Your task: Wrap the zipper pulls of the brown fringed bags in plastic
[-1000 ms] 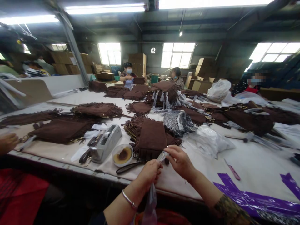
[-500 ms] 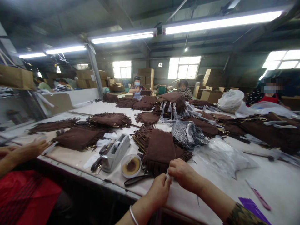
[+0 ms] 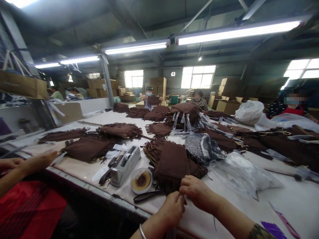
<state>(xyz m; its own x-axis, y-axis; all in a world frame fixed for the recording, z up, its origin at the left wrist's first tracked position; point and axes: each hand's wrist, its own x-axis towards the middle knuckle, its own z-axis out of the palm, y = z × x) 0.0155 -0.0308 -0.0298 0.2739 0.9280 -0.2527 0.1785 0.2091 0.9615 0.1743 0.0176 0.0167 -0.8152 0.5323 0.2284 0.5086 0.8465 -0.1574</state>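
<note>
Left hand (image 3: 171, 208) and right hand (image 3: 196, 192) meet at the counter's (image 3: 254, 205) near edge, just in front of the fringed brown bags (image 3: 173, 162). Fingers on both sides: closed in a pinch, right at the tips. Looks like they're on a strip of clear plastic (image 3: 171, 233), part hanging below the left hand; the pinch point itself is mostly hidden.

To do it well: left steadies, right makes the fine moves. Small fingertip motions, light tension, since thin plastic likely slips or creases. Stay clear of the bag fringe so no strands get pinched in. Watch the dish of paste (image 3: 141, 192) and black strap (image 3: 147, 196) on the left; pink cutter (image 3: 287, 221) lies well right.
</note>
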